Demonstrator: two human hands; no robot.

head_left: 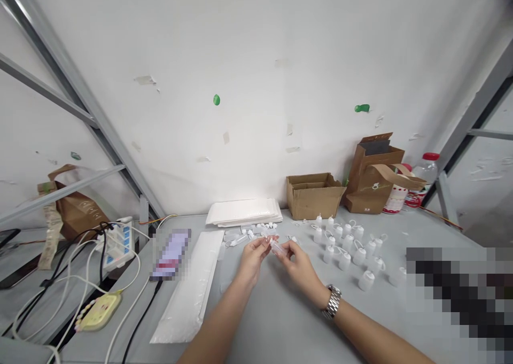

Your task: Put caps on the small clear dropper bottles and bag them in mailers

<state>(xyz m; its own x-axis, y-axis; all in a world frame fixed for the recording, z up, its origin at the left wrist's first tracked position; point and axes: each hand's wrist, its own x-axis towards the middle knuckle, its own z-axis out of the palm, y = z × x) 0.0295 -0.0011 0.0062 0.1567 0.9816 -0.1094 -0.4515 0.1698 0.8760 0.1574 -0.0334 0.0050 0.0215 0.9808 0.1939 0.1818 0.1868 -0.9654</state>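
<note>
Between my two hands is a small translucent plastic bottle (278, 248), tilted over the table. The fingers of my left hand (253, 258) pinch at its cap end. My right hand (298, 265), with a metal watch on the wrist, grips the body of the bottle. Just behind my hands lies a loose group of small white caps and clear bottles (240, 239). To the right of my right hand stand several little white bottles (348, 241), many with looped cap straps.
Stacked white padded mailers (244, 212) lie at the back, beside a cardboard box (316, 197) and a brown paper bag (371, 179). On the left are another white mailer (191, 289), a phone (172, 254), a power strip (120, 244) and tangled cables.
</note>
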